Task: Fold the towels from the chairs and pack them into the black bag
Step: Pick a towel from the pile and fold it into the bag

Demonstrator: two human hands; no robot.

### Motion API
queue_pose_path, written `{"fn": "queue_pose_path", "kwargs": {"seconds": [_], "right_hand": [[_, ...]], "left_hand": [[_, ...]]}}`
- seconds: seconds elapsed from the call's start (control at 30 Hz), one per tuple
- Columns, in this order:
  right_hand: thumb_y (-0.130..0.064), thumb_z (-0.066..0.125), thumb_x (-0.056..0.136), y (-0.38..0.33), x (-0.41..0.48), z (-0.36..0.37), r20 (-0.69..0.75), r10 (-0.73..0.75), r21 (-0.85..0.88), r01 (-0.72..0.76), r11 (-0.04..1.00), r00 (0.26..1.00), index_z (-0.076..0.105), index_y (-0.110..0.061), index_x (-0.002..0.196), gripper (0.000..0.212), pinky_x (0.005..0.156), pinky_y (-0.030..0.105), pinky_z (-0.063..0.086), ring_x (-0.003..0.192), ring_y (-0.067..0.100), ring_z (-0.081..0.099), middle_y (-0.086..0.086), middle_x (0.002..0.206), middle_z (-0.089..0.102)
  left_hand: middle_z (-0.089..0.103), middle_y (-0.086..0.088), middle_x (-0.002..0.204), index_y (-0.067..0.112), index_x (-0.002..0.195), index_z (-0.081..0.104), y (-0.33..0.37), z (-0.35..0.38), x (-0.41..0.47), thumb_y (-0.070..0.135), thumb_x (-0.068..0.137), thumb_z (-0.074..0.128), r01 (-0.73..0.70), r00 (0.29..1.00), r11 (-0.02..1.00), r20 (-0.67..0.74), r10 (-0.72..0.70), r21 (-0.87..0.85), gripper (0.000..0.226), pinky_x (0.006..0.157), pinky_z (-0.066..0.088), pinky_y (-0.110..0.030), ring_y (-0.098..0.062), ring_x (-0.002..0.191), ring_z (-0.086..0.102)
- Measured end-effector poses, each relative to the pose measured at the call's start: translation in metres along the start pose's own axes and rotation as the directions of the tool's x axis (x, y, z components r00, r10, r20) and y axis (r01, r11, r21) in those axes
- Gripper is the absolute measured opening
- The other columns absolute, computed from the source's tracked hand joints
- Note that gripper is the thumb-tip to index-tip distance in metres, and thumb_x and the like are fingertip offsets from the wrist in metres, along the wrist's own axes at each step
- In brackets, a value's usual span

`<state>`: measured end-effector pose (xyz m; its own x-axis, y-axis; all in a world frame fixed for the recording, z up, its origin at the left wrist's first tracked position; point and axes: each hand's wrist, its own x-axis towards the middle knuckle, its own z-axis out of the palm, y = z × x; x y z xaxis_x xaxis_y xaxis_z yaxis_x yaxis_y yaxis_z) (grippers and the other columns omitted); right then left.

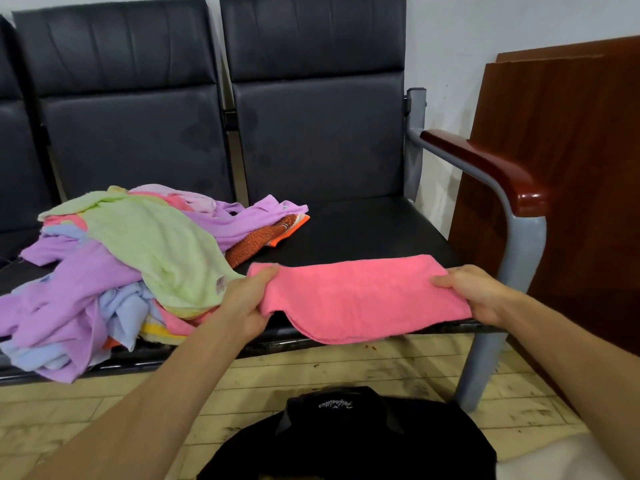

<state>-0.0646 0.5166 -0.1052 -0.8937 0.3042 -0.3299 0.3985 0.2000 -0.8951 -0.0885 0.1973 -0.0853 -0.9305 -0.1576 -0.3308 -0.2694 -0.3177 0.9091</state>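
A pink towel [356, 296], folded over once, stretches across the front of the right chair seat [363, 230]. My left hand [247, 303] grips its left end and my right hand [474, 292] grips its right end, thumbs on top. The towel's lower edge sags past the seat's front rim. A heap of loose towels [114, 268] in green, purple, blue, pink and orange lies on the left chair seat, spilling onto the right one. The black bag [349, 438] sits on the floor just below my arms, with white lettering on top.
Black padded chairs in a row stand against a white wall. A grey metal armrest with a red-brown wooden top [485, 164] bounds the right seat. Brown wooden boards [561, 168] lean against the wall at the right. The floor [346, 365] is pale wood, scuffed.
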Motion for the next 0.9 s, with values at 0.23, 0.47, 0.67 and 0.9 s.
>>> {"fn": "queue_pose_path", "kwargs": {"seconds": [0.23,0.47,0.67,0.9], "right_hand": [[-0.019,0.043,0.103,0.007,0.002,-0.002,-0.004,0.032,0.089,-0.031,0.996,0.999,0.056,-0.002,0.115,0.024,0.085,0.045,0.052,0.097,0.032,0.063,0.017,0.107,0.065],[-0.018,0.046,0.098,0.006,-0.001,0.001,-0.062,0.028,0.132,-0.020,0.991,0.998,0.063,-0.011,0.082,0.024,0.067,0.034,0.047,0.075,0.026,0.058,0.011,0.082,0.063],[-0.015,0.052,0.093,0.003,0.003,-0.006,-0.084,0.031,0.107,-0.022,0.994,0.996,0.067,-0.004,0.100,0.020,0.071,0.035,0.048,0.087,0.031,0.062,0.016,0.100,0.067],[-0.019,0.049,0.096,0.005,0.007,-0.006,-0.058,0.000,0.055,0.003,0.998,0.998,0.065,-0.005,0.089,0.022,0.070,0.035,0.047,0.079,0.027,0.059,0.012,0.085,0.063]], "left_hand": [[0.063,-0.008,0.089,0.004,0.122,0.055,-0.010,0.042,-0.009,0.014,0.095,0.055,-0.096,0.994,0.986,0.067,0.088,0.136,0.030,0.058,0.048,-0.028,-0.016,0.072,0.061],[0.063,-0.010,0.082,0.011,0.088,0.063,-0.022,0.123,-0.024,0.015,0.090,0.050,-0.271,0.946,0.847,0.291,0.146,0.457,0.014,0.077,0.051,-0.040,-0.027,0.083,0.061],[0.054,-0.013,0.071,0.006,0.090,0.062,-0.054,0.170,-0.039,0.016,0.096,0.043,-0.381,0.893,0.709,0.434,0.116,0.594,0.023,0.057,0.041,-0.029,-0.022,0.065,0.053],[0.057,-0.007,0.067,0.016,0.099,0.059,-0.072,0.177,-0.048,0.020,0.101,0.041,-0.373,0.832,0.722,0.554,-0.017,0.583,0.018,0.045,0.044,-0.026,-0.018,0.053,0.054]]}}
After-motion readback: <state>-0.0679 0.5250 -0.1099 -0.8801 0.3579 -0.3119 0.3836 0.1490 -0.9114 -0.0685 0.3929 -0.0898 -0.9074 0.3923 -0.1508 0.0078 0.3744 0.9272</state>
